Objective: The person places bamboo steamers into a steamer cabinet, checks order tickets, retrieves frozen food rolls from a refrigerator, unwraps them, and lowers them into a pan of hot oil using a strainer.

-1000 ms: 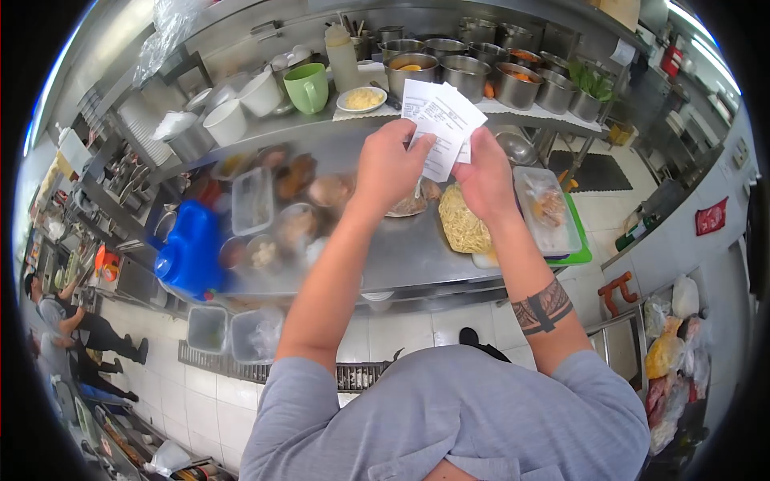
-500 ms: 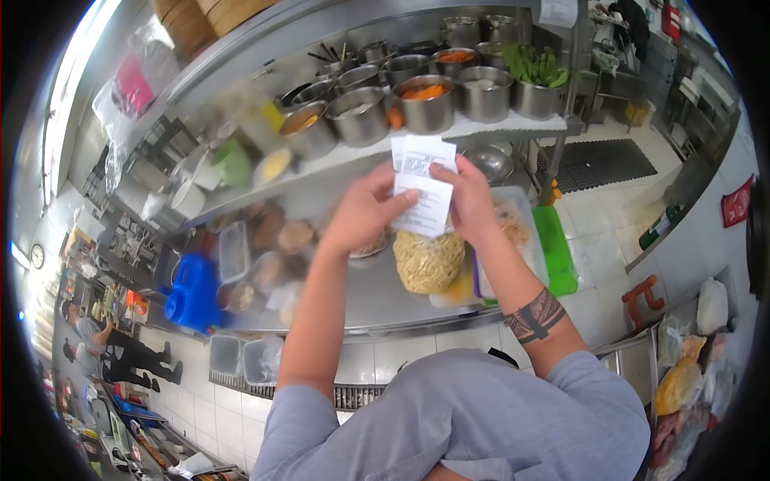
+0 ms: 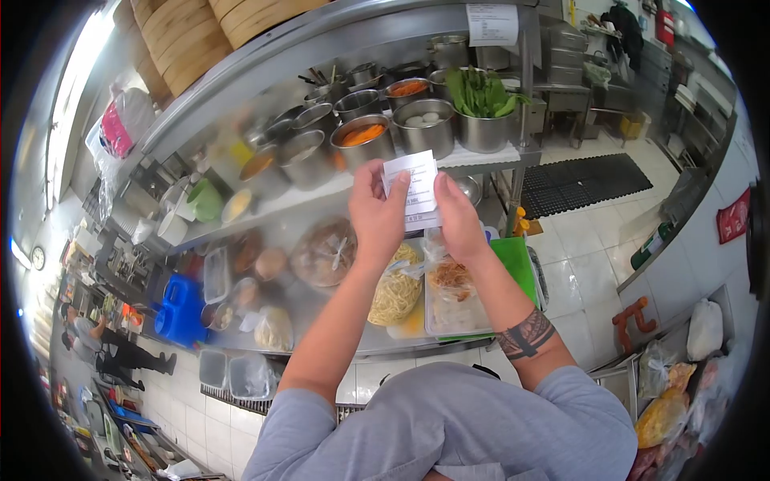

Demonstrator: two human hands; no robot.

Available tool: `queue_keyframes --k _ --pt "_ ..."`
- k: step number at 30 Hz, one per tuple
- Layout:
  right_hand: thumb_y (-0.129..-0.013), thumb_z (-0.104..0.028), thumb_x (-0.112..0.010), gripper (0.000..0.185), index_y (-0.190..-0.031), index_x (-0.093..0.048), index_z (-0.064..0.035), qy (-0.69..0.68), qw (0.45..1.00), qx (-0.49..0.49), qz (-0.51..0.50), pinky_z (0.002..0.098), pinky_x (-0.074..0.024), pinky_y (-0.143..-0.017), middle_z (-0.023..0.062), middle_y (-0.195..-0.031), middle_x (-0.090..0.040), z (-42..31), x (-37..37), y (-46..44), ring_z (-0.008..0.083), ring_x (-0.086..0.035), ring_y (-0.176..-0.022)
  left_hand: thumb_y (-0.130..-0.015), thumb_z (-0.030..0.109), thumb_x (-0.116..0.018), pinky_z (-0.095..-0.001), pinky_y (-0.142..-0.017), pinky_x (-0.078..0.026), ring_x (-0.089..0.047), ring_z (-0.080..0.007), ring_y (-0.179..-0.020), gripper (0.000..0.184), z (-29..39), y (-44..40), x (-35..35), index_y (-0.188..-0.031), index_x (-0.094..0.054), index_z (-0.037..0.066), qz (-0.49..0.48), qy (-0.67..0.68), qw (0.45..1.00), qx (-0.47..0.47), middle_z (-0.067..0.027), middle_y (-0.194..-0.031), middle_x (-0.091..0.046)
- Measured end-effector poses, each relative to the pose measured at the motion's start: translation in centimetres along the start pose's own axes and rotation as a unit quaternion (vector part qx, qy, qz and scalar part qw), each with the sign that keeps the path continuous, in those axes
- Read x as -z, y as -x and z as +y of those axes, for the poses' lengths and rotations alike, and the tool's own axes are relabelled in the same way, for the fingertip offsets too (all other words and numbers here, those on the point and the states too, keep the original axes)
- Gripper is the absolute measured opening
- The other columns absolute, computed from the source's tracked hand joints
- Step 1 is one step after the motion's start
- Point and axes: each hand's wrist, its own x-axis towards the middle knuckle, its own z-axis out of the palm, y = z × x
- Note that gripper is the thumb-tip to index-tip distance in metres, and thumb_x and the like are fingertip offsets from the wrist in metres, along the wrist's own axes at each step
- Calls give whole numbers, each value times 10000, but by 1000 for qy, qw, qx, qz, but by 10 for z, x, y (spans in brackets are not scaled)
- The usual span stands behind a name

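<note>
Paper slips, which half a second ago lay spread one above the other, now sit gathered in a closer stack, and the view has swung so that the bamboo steamers show more fully at the top. Printed lines run across the slips, but they are too small and soft to read. More lines cover the white sheet on the upper shelf's edge, likewise illegible; the hanging plastic bag bears a pink patch with no readable brand.

The left hand pinches the stack, thumb flat on its face and fingers behind. The right hand grips the right edge by the thumb; its other fingers are mostly hidden. Both hold the slips up in the air, before the shelf of steel pots and above the bagged noodles.
</note>
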Motion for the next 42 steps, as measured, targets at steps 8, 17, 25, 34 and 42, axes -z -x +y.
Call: queue_keyframes --k 8,17,25,34,42 --pt "-1075 -163 -559 268 -1279 -560 9 176 977 120 19 293 -494 -945 73 -1199 -653 -17 26 -3 96 -590 -1087 -975 117 -703 -322 -894 -540 -633 -176 -1056 494 13 4 -38 -1378 -431 26 -68 -39 994 78 -126 -1179 -625" --pt "-1085 -180 -539 232 -1159 -628 22 125 983 91 98 277 -590 -618 79 -970 -728 -35 39 7 118 -698 -752 -1009 77 -657 -305 -910 -549 -656 -143 -1050 395 15 3 -46 -1338 -482 -53 -85 116 989 18 -134 -1244 -654" --pt "-1110 -213 -450 322 -1246 -610 31 137 981 86 104 317 -634 -661 130 -1066 -738 -46 36 6 180 -743 -844 -1007 97 -668 -262 -847 -539 -677 -110 -925 204 16 -1 -34 -1156 -647 -40 -73 134 979 138 -69 -1029 -716" --pt "-1065 -173 -556 281 -1236 -611 43 125 985 84 78 304 -625 -699 125 -1080 -740 -46 37 4 172 -738 -890 -1014 117 -666 -278 -842 -552 -677 -117 -930 233 19 -2 -31 -1188 -636 -36 -79 136 979 130 -69 -1053 -714" --pt "-977 -46 -664 283 -1225 -587 65 129 984 69 98 273 -611 -675 114 -1043 -741 -48 38 7 136 -720 -872 -1038 152 -644 -301 -888 -554 -670 -131 -1010 258 23 2 -35 -1215 -625 -33 -76 148 971 170 -78 -1115 -704"
